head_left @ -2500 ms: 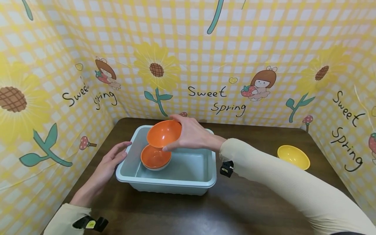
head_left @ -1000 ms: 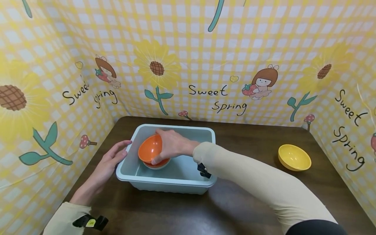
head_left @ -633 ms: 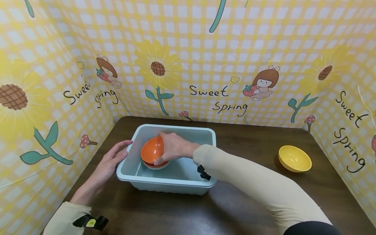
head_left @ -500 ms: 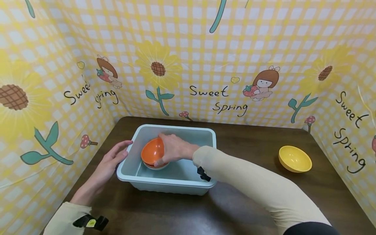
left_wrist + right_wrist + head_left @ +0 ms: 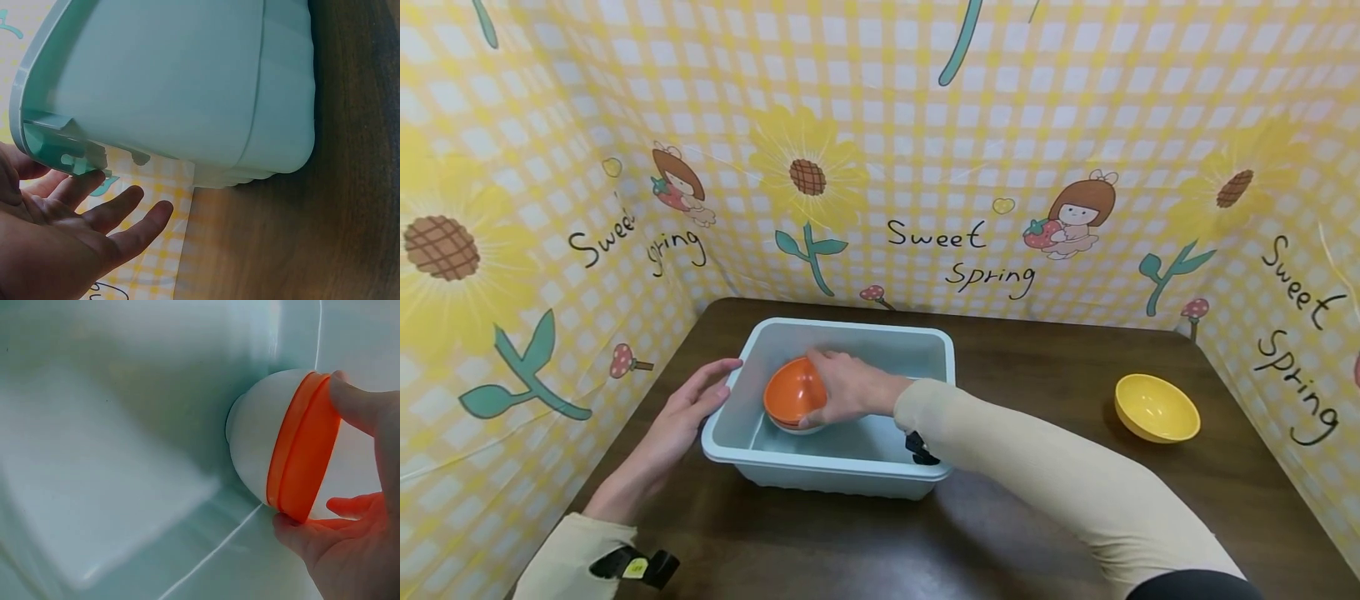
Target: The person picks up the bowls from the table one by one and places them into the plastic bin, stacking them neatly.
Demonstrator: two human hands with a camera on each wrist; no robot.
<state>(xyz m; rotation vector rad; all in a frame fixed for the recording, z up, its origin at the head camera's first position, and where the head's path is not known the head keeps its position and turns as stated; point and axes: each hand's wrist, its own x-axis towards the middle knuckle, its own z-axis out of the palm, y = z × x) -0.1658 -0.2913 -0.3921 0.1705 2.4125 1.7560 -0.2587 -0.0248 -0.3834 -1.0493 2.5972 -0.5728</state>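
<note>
My right hand (image 5: 853, 387) grips the rim of an orange bowl (image 5: 793, 390) inside a pale blue plastic basin (image 5: 827, 467). That bowl sits nested in a lower bowl (image 5: 259, 434), white outside with an orange rim. In the right wrist view the thumb is on one side of the orange rim and fingers are on the other. The lower bowl's inside is hidden. Beside the basin's left wall, my left hand (image 5: 688, 404) touches the rim with relaxed, spread fingers; several fingertips (image 5: 164, 209) hang apart from the wall in the left wrist view.
A yellow bowl (image 5: 1157, 408) stands upright on the dark wooden table (image 5: 1037, 517), to the right of the basin. Yellow checked cloth (image 5: 917, 167) with printed flowers encloses the table at the back and both sides.
My right hand has lowered the orange bowl from above the basin into the lower bowl, levelling it out over the last second. The left hand stays at the rim.
</note>
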